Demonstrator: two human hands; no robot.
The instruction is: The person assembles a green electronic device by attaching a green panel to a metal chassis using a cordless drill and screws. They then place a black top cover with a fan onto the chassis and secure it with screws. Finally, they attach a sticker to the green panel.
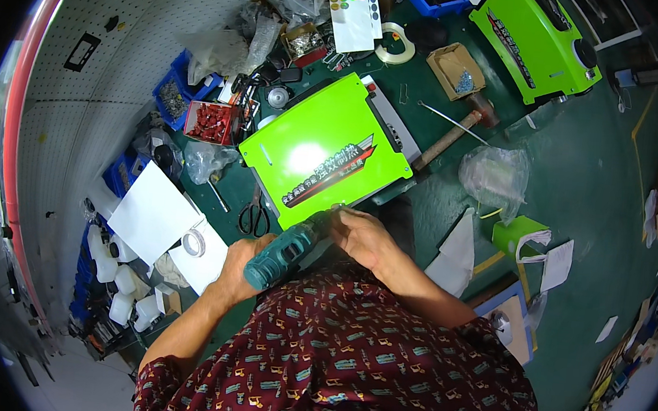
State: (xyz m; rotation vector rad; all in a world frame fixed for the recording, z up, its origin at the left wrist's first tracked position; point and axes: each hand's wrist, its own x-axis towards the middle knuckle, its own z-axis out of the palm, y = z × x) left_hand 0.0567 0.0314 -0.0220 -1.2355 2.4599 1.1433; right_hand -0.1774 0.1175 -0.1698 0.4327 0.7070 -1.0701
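A teal cordless drill [280,258] is held close to my body, its front end pointing up and to the right. My left hand [244,267] is closed around its handle. At the dark front end, my right hand [364,239] has its fingers pinched together; the fingertips partly hide the chuck. Just beyond both hands lies a bright green panelled machine [324,138] with a black and red printed stripe. The drill's front end overlaps the machine's near edge in view, and I cannot tell whether they touch.
Scissors [254,218], white sheets [155,216] and a tape roll [194,242] lie left. Beyond are a red bin of small parts [210,123] and blue bins. A hammer [450,142], cardboard box [446,62], plastic bag [494,178] and second green machine [522,46] are right.
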